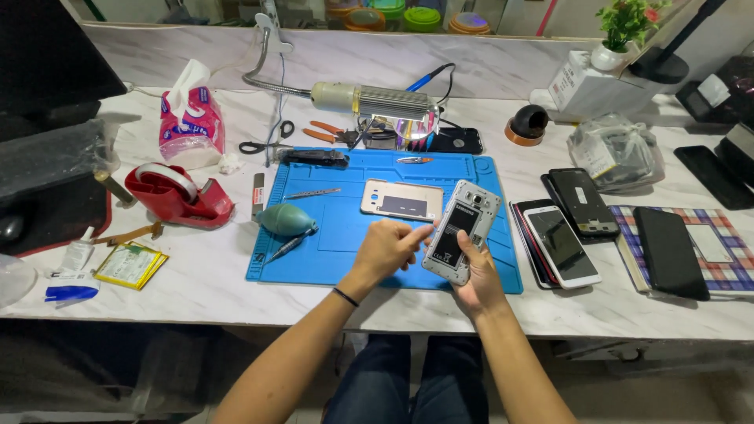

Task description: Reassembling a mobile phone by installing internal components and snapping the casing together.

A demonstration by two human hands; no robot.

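Two hands meet over one opened phone (461,232) at the centre of the frame, above the lower right part of the blue work mat (314,251). My right hand (479,279) is wrapped around the phone's lower half from beneath, fingers closed along its edge and thumb lying on its face, and it holds the handset tilted, clear of the mat. My left hand (386,250) is loosely curled with nothing in its grasp; its index fingertip reaches to the phone's left edge, touching or very nearly touching it.

What could go wrong, as I judge it: the handset is carried by one hand only, so a push from the left fingertip could twist it out of that grip and drop it onto the mat or the counter (204,275). With the back off, a nail or fingertip pressed too hard could also mark or bend the exposed parts inside. The loose back cover (402,199), gold-coloured, lies just above my left hand and could be knocked aside by a careless move.

As for the phone itself: a silver-white frame, rear side up, with a dark battery filling most of the body and the camera module near its top. It looks rigid and slim; I cannot tell from here whether any screws are out.

To the right, well apart, several other phones (561,245) lie stacked.
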